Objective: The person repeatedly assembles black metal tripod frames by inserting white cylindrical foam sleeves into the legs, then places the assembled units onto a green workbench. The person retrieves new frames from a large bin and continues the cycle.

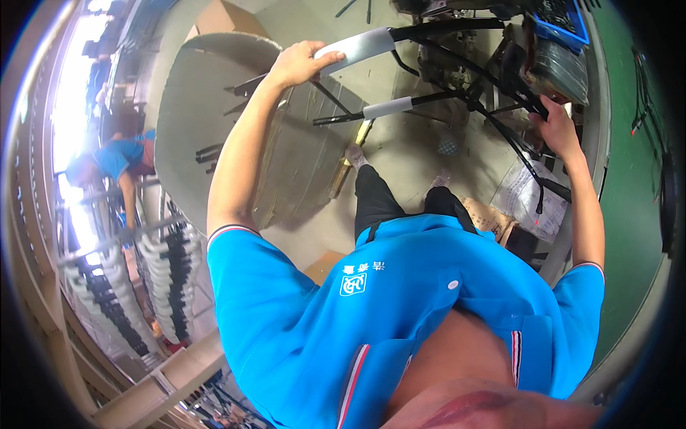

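Observation:
A black tubular metal frame [446, 95] with crossing legs is held up in front of my body. Pale wrapping covers parts of it: a wide sleeve [359, 50] on the upper tube and a narrower sleeve [388, 107] on the lower one. My left hand [300, 64] is closed round the left end of the wide sleeve, its thumb lying along the top. On the far side, my right hand [556, 129] wraps round a black part at the frame's right end. Some of the right hand's fingers are hidden.
A large grey rounded board [182, 121] stands at the left, beside a cardboard box [225, 20]. A blue crate [568, 32] and dark machinery are at the back right. Plastic sheeting [525, 196] lies near my feet. Another person [118, 161] bends beyond rows of stacked parts [171, 275].

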A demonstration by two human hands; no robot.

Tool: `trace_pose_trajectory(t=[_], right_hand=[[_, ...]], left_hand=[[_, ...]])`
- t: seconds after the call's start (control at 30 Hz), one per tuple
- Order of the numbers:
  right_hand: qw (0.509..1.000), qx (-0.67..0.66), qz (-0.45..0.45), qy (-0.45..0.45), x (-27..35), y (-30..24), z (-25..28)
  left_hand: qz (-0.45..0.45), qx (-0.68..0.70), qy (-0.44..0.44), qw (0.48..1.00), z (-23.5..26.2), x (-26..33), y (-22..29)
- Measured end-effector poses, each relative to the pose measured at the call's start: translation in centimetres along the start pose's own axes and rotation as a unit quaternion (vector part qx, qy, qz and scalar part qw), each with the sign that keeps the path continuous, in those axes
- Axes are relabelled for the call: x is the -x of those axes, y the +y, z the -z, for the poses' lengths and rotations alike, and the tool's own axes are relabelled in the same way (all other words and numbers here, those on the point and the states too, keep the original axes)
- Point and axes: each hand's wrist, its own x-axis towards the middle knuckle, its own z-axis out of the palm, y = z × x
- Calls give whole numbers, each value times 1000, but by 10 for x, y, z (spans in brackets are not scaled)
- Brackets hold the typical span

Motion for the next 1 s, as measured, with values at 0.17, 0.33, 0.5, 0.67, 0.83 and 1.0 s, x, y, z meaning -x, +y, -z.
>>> trace_pose_trajectory(t=[0.17,0.33,0.5,0.67,0.83,1.0], right_hand=[[1000,22,-1,14,5,0,-7],[999,31,-30,21,15,-6,-6],[995,27,-99,-5,28,-41,-3],[993,55,-88,56,48,-39,-32],[989,3,-143,38,56,-65,-37],[987,-20,-159,28,53,-73,-36]], left_hand=[[-17,51,-13,998,-2,-2,-11],[-16,76,-41,996,-2,-6,-3],[-23,114,-61,991,-23,-13,-11],[-62,103,-77,990,-28,-28,-18],[-67,75,-107,989,-22,-58,-27],[-41,115,-138,983,-13,-51,-30]])
